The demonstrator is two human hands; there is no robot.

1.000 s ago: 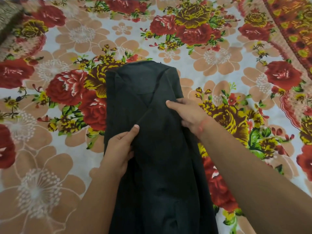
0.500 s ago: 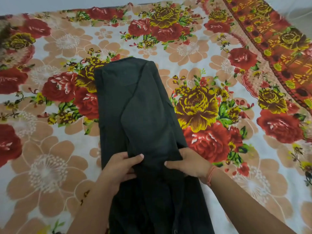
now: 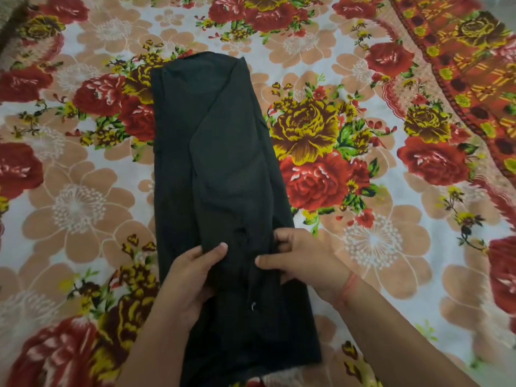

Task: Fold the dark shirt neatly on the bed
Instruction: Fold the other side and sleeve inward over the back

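The dark shirt [image 3: 212, 163] lies in a long narrow strip down the middle of the bed [image 3: 377, 247], sides already folded in – collar end at the far side, hem toward the person. Both hands are on the near part of it. The left hand [image 3: 190, 277] pinches a fold of cloth between thumb and fingers, and the right hand [image 3: 301, 261] is curled round the right edge, gripping it too. There's an orange thread [image 3: 347, 286] round the right wrist.

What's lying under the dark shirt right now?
The dark shirt lies directly on the floral bedsheet, which shows all around it. Both hands, left hand and right hand, rest on top. Anything beneath the fabric itself is covered and cannot be seen.
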